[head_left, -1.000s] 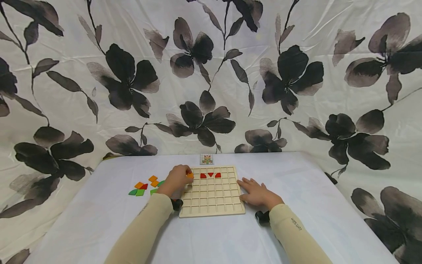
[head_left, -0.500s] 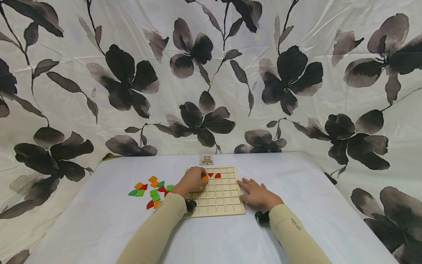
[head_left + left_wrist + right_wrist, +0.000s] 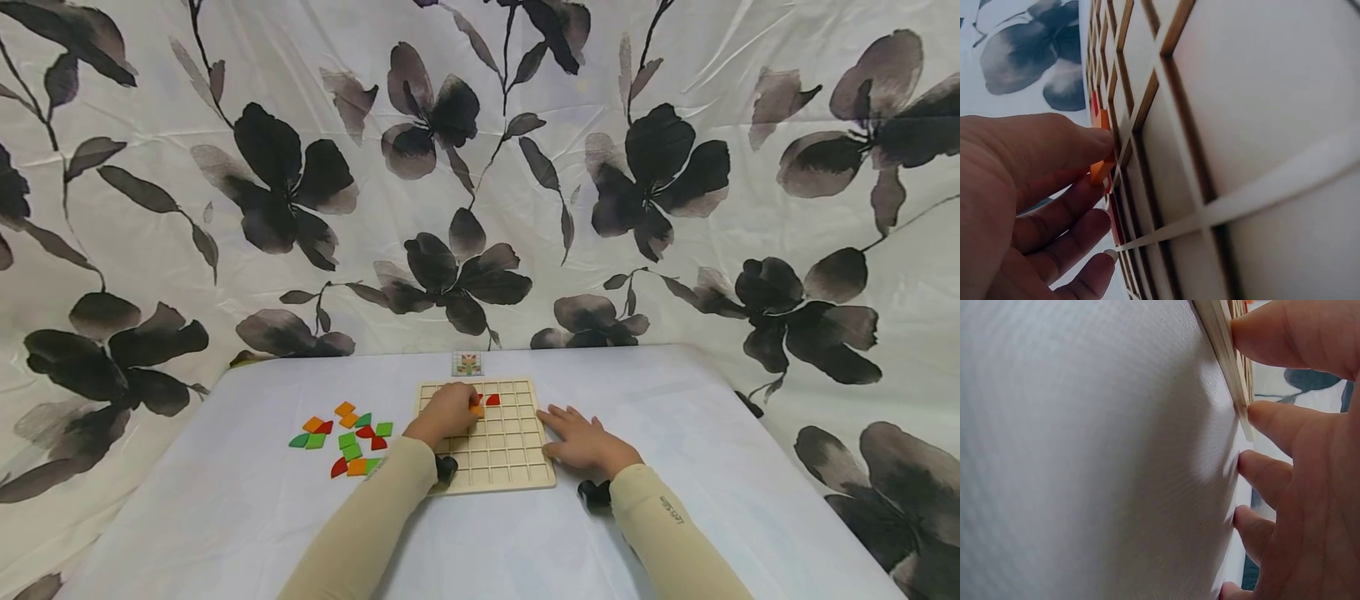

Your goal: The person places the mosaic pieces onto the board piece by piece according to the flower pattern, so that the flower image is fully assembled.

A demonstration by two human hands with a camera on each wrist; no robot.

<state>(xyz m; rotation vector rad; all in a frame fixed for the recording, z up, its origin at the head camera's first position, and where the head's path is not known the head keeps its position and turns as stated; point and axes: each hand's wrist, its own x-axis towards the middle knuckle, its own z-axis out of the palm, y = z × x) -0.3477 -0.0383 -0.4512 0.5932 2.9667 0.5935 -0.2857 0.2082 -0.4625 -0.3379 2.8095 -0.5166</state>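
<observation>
My left hand (image 3: 446, 414) pinches an orange square tile (image 3: 477, 411) between thumb and fingers, over the upper part of a wooden grid board (image 3: 495, 478). In the left wrist view, the orange tile (image 3: 1099, 173) stands tilted right at the grid ridges, with the other fingers loosely bent below it. A red quarter-round tile (image 3: 492, 400) lies in the grid just beyond; the hand partly hides the red tiles to its left. My right hand (image 3: 585, 442) lies spread at the board's right side. Its thumb and forefinger touch the board's edge (image 3: 1222, 347), while the other fingertips rest on the cloth.
Left of the board lie loose tiles on the white tablecloth (image 3: 225, 500): several green squares (image 3: 315, 441), orange tiles (image 3: 345, 409), red tiles (image 3: 340, 467) and green leaf-shaped ones (image 3: 300, 440). A small pattern card (image 3: 468, 364) lies behind the board. A flowered curtain (image 3: 540, 167) hangs beyond the table.
My left hand has carried the orange tile rightward from the board's left edge, across the grid, to just in front of the row of red tiles. The right hand stays at the board's edge.
</observation>
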